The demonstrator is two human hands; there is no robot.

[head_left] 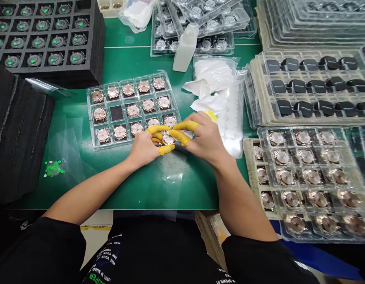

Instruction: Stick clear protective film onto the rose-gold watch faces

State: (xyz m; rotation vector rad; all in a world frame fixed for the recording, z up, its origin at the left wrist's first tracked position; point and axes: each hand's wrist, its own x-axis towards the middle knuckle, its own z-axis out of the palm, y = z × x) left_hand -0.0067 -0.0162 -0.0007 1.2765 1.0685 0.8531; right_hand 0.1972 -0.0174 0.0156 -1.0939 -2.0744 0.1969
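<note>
Just in front of the clear plastic tray [90,106], my left hand [145,148] grips a rose-gold watch case [168,139], its round back facing up. Yellow finger cots cover the fingertips of both hands. My right hand [204,136] is closed at the watch case, pinching what looks like a small white wipe [189,135] against its edge; the fingers partly hide it. Rows of similar rose-gold watch cases [133,110] lie in the tray, and one pocket [116,113] in its middle row shows only dark lining.
Black foam trays [95,59] of watch parts stand at left. A white bottle [186,49] and white wipes [213,77] lie beyond my right hand. Stacked trays [256,90] line the right side. Green dot stickers [54,169] lie on the green table mat [123,193].
</note>
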